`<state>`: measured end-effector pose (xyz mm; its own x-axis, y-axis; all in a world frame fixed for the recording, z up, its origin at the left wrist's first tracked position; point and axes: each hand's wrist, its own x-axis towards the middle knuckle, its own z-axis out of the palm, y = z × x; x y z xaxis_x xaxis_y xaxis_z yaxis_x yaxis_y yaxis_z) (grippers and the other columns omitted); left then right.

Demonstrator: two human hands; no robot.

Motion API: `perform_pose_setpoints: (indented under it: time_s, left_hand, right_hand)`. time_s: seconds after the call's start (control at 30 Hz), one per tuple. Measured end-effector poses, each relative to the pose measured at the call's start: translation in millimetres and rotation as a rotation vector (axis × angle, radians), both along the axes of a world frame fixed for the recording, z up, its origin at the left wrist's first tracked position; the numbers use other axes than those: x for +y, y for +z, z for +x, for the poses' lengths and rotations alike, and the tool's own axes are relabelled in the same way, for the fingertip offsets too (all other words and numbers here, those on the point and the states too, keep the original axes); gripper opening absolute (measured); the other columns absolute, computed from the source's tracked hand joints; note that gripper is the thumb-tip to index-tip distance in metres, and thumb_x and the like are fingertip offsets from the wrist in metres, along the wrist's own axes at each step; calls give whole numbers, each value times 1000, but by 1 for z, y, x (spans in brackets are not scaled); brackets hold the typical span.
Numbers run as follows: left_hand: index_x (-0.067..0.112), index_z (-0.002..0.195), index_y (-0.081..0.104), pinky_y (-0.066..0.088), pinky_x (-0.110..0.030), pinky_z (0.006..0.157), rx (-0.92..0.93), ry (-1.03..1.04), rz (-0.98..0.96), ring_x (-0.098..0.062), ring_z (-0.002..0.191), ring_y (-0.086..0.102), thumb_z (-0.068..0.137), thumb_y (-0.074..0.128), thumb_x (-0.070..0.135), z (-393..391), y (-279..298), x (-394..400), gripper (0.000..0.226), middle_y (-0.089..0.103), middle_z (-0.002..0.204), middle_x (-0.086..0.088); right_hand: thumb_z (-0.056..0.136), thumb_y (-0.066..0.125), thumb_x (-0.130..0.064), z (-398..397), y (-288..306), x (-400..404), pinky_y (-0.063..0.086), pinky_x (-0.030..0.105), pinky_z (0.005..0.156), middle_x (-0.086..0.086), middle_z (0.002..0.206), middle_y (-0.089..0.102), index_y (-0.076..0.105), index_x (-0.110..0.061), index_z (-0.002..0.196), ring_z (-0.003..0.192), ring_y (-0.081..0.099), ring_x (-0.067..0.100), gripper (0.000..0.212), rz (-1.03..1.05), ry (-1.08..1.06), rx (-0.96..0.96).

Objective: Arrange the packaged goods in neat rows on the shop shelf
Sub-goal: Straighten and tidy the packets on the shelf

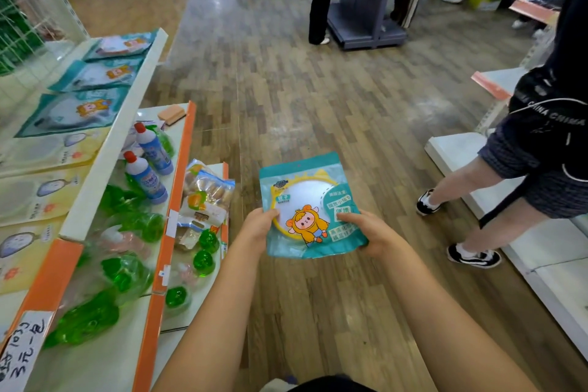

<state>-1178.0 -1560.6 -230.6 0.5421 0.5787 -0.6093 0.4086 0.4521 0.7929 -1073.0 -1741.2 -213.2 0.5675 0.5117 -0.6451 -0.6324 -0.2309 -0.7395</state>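
- Teal plastic made up the packet point(310, 200), which showed a cartoon child in a yellow suit and a white round mirror; it was held flat in the air over the wooden floor point(318, 99), to the right of the shelves.
- The left hand point(259, 226) gripped the packet's lower left edge, thumb curled onto its front.
- The right hand point(369, 232) gripped the lower right corner, thumb on the front and fingers hidden under the packet.
- To the left, the top shelf point(117, 134) carried a row of three like teal packets point(79, 110) lying flat, and nearer the camera a row of yellow packets point(38, 197).
- The shelf below, with an orange front strip point(173, 200), held two blue bottles with red caps point(149, 178), lying tilted, and clear packs of green balls point(127, 274).
- A lower shelf held a bag of snacks point(206, 191) and more green balls point(205, 259).
- A handwritten price label point(24, 350) was stuck on the orange edge at the lower left.
- A person in dark shorts and black-and-white shoes point(474, 258) stood at the right, beside a white shelf base point(541, 251).
- Farther off stood a grey shelf unit point(369, 9), with other people's legs near it.
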Motion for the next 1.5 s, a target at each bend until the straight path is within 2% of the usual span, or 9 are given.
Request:
perform_pose_setpoints:
  time_s: [0.1,0.23,0.37,0.47,0.57,0.7,0.93,1.1,1.5]
  left_hand:
    - [5,96,56,52,-40,74,-24,-18,1,-24,74,62,96,51,7,2,2,7,6,65,92,-12]
    - [3,105,56,54,-45,78,-75,-26,0,-29,84,64,96,53,9,8,7,24,11,65,105,-16]
    - [3,107,56,52,-49,84,-101,-27,-14,-32,89,64,96,53,11,18,7,43,13,66,105,-16]
    - [5,107,57,53,-43,73,-134,-19,-50,-26,77,63,97,51,9,25,7,52,12,66,96,-14]
    - [0,117,56,53,-46,78,-129,-30,-55,-27,79,63,97,52,11,36,1,59,24,65,106,-17]
    - [-1,116,56,51,-51,87,-106,-27,-77,-27,78,63,97,52,10,55,-5,62,22,63,110,-19]
    - [-2,122,54,53,-46,77,-111,25,-77,-27,79,63,98,50,12,114,1,71,28,62,120,-21]
    - [-1,117,55,54,-42,71,-153,70,-30,-24,77,63,98,51,12,160,25,79,24,66,99,-14]
    - [0,123,54,49,-51,87,-167,183,14,-24,77,62,97,51,12,250,18,123,29,63,112,-18]
  right_hand:
    - [91,60,-11,2,0,0,58,30,63,7,88,70,60,-10,95,78,67,21,5,-43,16,-8]
    - [93,58,-18,16,-1,4,56,36,80,10,97,67,59,-1,109,92,64,25,24,-121,38,-123]
    - [99,48,-18,34,6,11,48,24,55,7,89,62,54,-7,108,68,57,15,16,-275,34,-354]
    - [95,52,-20,52,3,16,47,28,65,12,101,69,60,-13,95,77,62,21,10,-454,91,-656]
    - [94,52,-24,61,-1,20,46,32,83,8,112,67,64,-12,107,103,61,26,22,-654,230,-877]
    - [92,44,-21,78,-14,26,45,33,82,10,117,64,64,-13,108,107,59,29,26,-782,415,-1020]
    - [94,41,-21,147,-17,36,44,34,90,12,122,61,59,-16,121,114,53,31,34,-851,586,-1209]
    - [96,40,-22,210,10,53,41,34,91,10,125,58,57,-15,124,116,50,30,34,-843,554,-1392]
    - [97,38,-25,298,-16,95,37,33,96,7,132,52,49,-18,131,121,46,27,37,-792,657,-1356]
